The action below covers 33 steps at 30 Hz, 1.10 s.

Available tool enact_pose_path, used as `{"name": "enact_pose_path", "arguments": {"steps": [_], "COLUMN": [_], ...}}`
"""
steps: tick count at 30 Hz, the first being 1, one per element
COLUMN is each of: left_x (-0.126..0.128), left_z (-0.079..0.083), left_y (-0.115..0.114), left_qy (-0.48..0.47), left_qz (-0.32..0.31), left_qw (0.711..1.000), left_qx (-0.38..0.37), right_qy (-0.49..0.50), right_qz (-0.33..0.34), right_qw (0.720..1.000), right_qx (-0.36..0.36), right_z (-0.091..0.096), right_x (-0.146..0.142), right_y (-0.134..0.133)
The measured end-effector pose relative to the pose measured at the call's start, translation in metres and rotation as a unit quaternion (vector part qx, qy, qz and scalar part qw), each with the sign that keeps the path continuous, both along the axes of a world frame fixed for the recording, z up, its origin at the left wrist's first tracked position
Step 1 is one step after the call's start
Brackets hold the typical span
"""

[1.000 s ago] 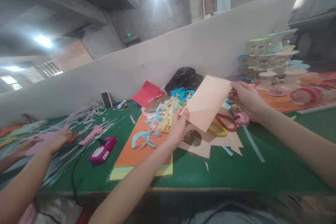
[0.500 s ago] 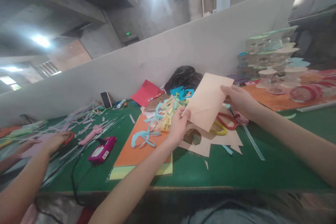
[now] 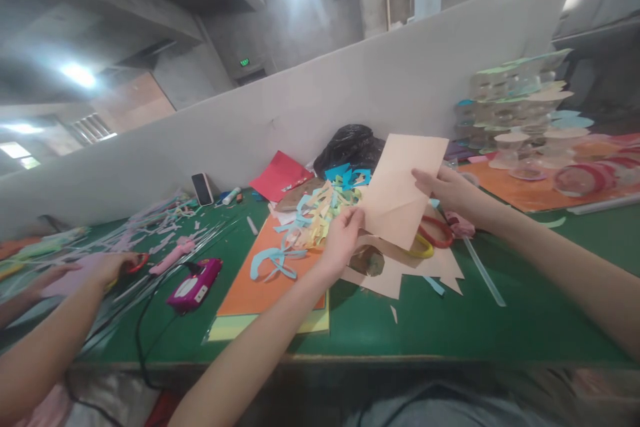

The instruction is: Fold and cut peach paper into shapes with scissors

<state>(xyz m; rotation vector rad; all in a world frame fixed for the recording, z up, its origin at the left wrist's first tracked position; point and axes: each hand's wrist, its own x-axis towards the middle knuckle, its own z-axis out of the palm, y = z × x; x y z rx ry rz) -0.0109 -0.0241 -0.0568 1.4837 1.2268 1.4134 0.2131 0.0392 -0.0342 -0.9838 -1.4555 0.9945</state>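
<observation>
A pale peach sheet of paper (image 3: 403,180) is held up above the table between my two hands. My left hand (image 3: 344,233) pinches its lower left corner between thumb and fingers. On the right edge, my right hand (image 3: 447,190) grips the sheet, fingers lying across its face. A crease runs over the lower part of the paper. Beneath it lie scissors with a red and a yellow handle loop (image 3: 436,232), their blades hidden, and a cut peach sheet (image 3: 385,287) with a hole in it. Curled paper scraps (image 3: 325,207) are heaped beside my left hand.
Orange sheets (image 3: 240,293) lie left of my left forearm, near a purple power strip (image 3: 195,287). A co-worker's hand (image 3: 113,268) holds scissors at the far left. A black plastic bag (image 3: 350,147) sits by the partition. Clear cups with paper (image 3: 520,107) are stacked at right.
My right hand has slid slightly left and farther onto the sheet. The paper has turned a little more upright; both hands still hold it.
</observation>
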Motion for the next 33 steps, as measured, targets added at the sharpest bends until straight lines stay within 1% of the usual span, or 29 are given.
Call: {"name": "enact_pose_path", "arguments": {"steps": [3, 5, 7, 10, 12, 16, 20, 22, 25, 28, 33], "left_x": [-0.003, -0.006, -0.007, -0.005, -0.002, 0.004, 0.007, 0.009, 0.011, 0.012, 0.009], "left_z": [0.005, 0.010, 0.014, 0.019, 0.020, 0.019, 0.014, 0.013, 0.011, 0.010, 0.008], "left_y": [-0.001, -0.003, -0.006, -0.011, -0.016, -0.022, -0.024, -0.025, -0.026, -0.026, -0.023], "left_qy": [-0.026, -0.028, -0.014, 0.020, 0.046, 0.084, 0.119, 0.136, 0.158, 0.169, 0.171], "left_qz": [0.065, 0.099, 0.117, 0.132, 0.125, 0.066, 0.042, 0.032, 0.018, 0.007, -0.004], "left_qw": [0.996, 0.991, 0.987, 0.984, 0.984, 0.987, 0.984, 0.982, 0.974, 0.972, 0.975], "left_qx": [0.049, 0.083, 0.106, 0.122, 0.118, 0.122, 0.123, 0.130, 0.159, 0.165, 0.139], "right_qy": [-0.022, -0.050, -0.076, -0.096, -0.099, -0.113, -0.070, -0.033, 0.009, 0.010, 0.002], "right_qz": [-0.039, -0.043, -0.010, 0.065, 0.107, 0.168, 0.209, 0.210, 0.195, 0.198, 0.184], "right_qw": [0.999, 0.998, 0.997, 0.993, 0.989, 0.979, 0.975, 0.976, 0.980, 0.979, 0.981], "right_qx": [0.000, -0.005, -0.009, -0.027, -0.035, -0.018, -0.035, -0.040, -0.045, -0.046, -0.066], "right_z": [-0.004, -0.008, -0.010, -0.010, -0.011, -0.014, -0.015, -0.013, -0.008, -0.007, -0.013], "right_x": [-0.001, -0.002, -0.004, -0.009, -0.013, -0.022, -0.030, -0.032, -0.034, -0.035, -0.035], "right_y": [0.005, 0.003, -0.003, -0.015, -0.021, -0.029, -0.033, -0.034, -0.035, -0.032, -0.026]}}
